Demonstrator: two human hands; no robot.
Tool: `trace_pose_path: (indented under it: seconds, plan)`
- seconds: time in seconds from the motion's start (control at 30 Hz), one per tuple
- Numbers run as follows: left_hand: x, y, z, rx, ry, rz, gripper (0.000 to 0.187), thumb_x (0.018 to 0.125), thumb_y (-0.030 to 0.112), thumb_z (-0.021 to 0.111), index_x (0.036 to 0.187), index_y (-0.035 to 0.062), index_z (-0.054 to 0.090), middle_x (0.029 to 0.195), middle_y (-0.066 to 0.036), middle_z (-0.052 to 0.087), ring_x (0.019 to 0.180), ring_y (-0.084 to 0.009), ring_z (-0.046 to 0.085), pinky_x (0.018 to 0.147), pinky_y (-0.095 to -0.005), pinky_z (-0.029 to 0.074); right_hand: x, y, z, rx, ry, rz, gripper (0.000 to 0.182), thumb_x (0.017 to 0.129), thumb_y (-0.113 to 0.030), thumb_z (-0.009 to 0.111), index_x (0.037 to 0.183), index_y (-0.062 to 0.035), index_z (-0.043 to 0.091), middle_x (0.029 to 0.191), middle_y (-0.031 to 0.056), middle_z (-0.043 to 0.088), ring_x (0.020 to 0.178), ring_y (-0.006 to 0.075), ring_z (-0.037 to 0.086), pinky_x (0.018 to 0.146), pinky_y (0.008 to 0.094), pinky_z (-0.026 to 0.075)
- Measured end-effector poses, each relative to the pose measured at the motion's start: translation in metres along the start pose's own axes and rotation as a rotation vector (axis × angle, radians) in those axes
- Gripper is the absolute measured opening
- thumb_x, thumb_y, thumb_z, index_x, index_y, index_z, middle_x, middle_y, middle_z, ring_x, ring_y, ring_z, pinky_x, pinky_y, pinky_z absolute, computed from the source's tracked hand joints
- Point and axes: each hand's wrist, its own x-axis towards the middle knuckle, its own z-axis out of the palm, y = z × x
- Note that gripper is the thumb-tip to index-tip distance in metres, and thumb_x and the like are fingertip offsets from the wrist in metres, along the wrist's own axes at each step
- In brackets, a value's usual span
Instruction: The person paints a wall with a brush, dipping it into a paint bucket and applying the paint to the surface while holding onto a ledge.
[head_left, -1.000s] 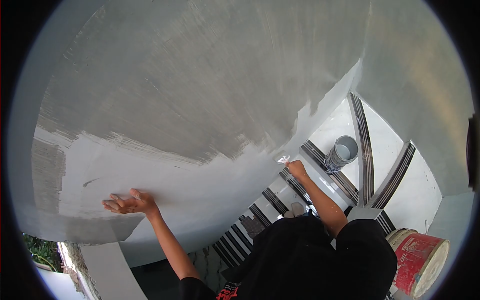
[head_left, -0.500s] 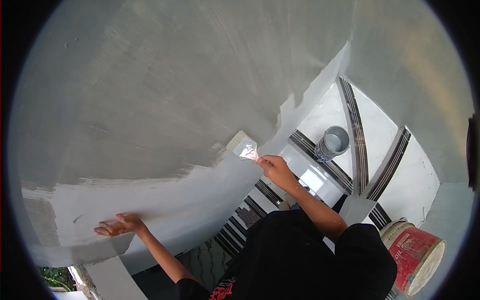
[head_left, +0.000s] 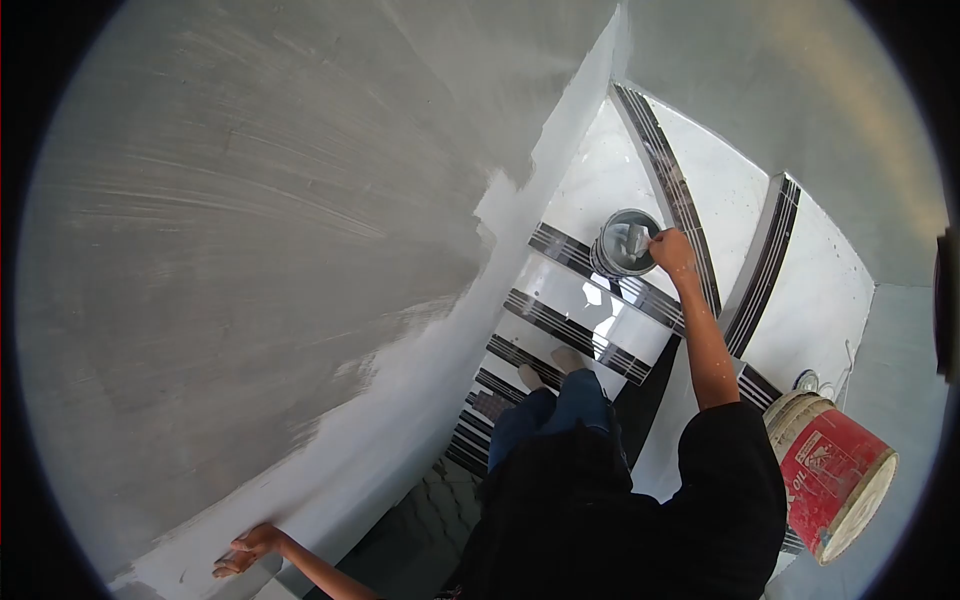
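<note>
My right hand point(head_left: 675, 254) grips a paintbrush point(head_left: 637, 240) by its handle, its wide head down inside a small metal pail point(head_left: 603, 258). Whitish liquid shows in the pail, which stands on a white stair tread. Low on the left, my left hand point(head_left: 250, 550) rests near the wall with its fingers extended, nothing in it. The wall point(head_left: 300, 250) is grey above, with a ragged-edged whiter coat point(head_left: 400, 385) along the stairs.
White treads with dark striped edges point(head_left: 565, 335) curve up to the right. My feet point(head_left: 550, 368) stand on the steps below the pail. A red and cream bucket point(head_left: 830, 470) lies tilted at the right, close to another grey wall point(head_left: 915, 430).
My right hand has carried the brush from the wall over to the pail and lowered it in. The view has shifted; my left hand stays low by the wall.
</note>
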Motion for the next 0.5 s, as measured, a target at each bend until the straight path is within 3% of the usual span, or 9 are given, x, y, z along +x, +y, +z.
trace_pose_path:
  seconds: [0.13, 0.23, 0.37, 0.5]
  plan:
    - [-0.004, -0.023, 0.003, -0.049, 0.002, 0.002, 0.069, 0.106, 0.050, 0.039, 0.139, -0.0101, 0.035, 0.154, -0.032, 0.025, 0.150, -0.0456, 0.017, 0.119, -0.0584, 0.019, 0.047, -0.011, 0.061, -0.231, -0.103, -0.002, 0.028, 0.083, -0.027, 0.070, 0.102, -0.0066, 0.076, 0.107, 0.0207, 0.074, 0.100, 0.0347, 0.073, 0.087, 0.0438, 0.058]
    - [-0.007, -0.029, 0.003, -0.078, -0.015, -0.021, 0.070, 0.106, 0.051, 0.039, 0.139, -0.0104, 0.034, 0.155, -0.034, 0.022, 0.149, -0.0463, 0.017, 0.119, -0.0584, 0.018, 0.050, -0.028, 0.070, -0.274, -0.221, -0.004, 0.028, 0.083, -0.023, 0.069, 0.105, -0.0061, 0.074, 0.112, 0.0183, 0.074, 0.104, 0.0332, 0.072, 0.089, 0.0432, 0.059]
    - [-0.005, -0.025, 0.002, -0.047, -0.041, -0.004, 0.070, 0.106, 0.051, 0.039, 0.139, -0.0101, 0.034, 0.155, -0.035, 0.021, 0.150, -0.0463, 0.017, 0.118, -0.0584, 0.018, 0.061, -0.031, 0.079, -0.286, -0.219, 0.031, 0.029, 0.082, -0.024, 0.072, 0.103, -0.0056, 0.075, 0.111, 0.0184, 0.074, 0.106, 0.0333, 0.071, 0.089, 0.0427, 0.059]
    - [-0.004, -0.022, 0.001, -0.018, -0.025, -0.020, 0.070, 0.106, 0.051, 0.039, 0.139, -0.0098, 0.033, 0.154, -0.036, 0.021, 0.150, -0.0463, 0.017, 0.118, -0.0585, 0.018, 0.045, -0.023, 0.058, -0.227, -0.156, -0.011, 0.031, 0.082, -0.024, 0.070, 0.104, -0.0025, 0.075, 0.111, 0.0240, 0.072, 0.104, 0.0360, 0.072, 0.089, 0.0451, 0.058]
